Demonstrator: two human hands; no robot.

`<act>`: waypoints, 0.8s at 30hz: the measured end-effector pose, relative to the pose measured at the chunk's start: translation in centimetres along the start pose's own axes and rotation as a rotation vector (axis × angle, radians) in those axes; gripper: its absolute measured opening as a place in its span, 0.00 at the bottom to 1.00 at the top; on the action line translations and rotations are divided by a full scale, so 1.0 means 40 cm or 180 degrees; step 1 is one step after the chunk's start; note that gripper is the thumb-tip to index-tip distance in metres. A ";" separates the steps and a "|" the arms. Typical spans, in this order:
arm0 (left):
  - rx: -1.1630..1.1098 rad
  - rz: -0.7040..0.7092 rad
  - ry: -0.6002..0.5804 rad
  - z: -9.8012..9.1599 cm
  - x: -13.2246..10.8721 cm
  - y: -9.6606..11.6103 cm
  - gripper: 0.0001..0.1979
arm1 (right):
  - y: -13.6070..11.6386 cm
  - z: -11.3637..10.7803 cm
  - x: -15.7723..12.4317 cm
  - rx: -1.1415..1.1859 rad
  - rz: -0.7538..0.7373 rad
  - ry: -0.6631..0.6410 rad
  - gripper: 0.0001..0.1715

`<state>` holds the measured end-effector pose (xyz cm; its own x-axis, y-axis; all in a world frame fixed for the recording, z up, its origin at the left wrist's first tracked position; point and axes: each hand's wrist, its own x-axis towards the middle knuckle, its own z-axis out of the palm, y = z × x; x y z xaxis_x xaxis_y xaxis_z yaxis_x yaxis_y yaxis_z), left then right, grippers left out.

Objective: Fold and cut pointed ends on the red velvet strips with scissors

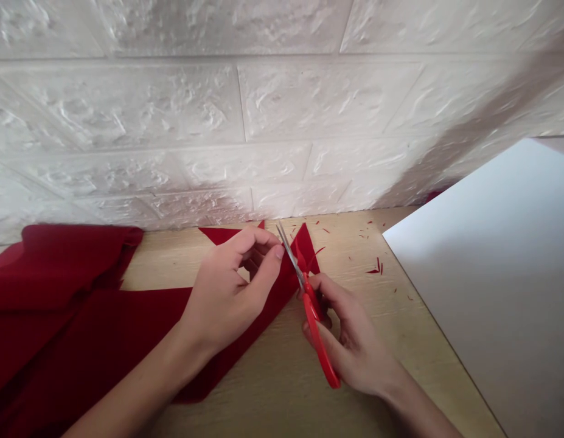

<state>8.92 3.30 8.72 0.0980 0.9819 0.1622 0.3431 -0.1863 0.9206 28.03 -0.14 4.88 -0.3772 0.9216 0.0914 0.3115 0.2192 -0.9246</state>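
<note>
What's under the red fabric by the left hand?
The fabric lies on a light wood tabletop, visible along its edges. Directly beneath, nothing can be seen: the fabric covers it, and the left hand hides part of the fabric.

Markings: none legible. At 6 o'clock, red-handled scissors point(319, 328); at 8 o'clock, red fabric point(81, 304); at 3 o'clock, white board point(487, 292); at 12 o'clock, embossed brick-pattern wall panel point(172, 109): no readable text, labels, brands or numbers.

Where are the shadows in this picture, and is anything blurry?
In the head view, a soft grey shadow slants across the white brick-pattern wall at upper right, and the white sheet darkens toward its lower part; in the head view, the red-handled scissors and right hand look fairly sharp, without clear blur.
</note>
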 end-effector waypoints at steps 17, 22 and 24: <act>0.0757 0.0551 -0.0984 -0.032 -0.019 0.042 0.10 | 0.123 -0.195 0.013 -0.2450 0.1106 0.1438 0.22; 0.2206 0.0605 -0.0801 -0.087 -0.060 -0.003 0.14 | 0.119 -0.194 0.014 -0.3172 0.1510 0.1368 0.24; 0.2622 0.0456 -0.0407 -0.140 -0.107 -0.029 0.14 | 0.118 -0.190 0.013 -0.3301 0.1528 0.1424 0.24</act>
<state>2.86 -0.47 8.94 0.2804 0.9446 0.1705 0.8858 -0.3231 0.3331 35.92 3.81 3.35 0.2358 0.9630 0.1304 0.9599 -0.2098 -0.1861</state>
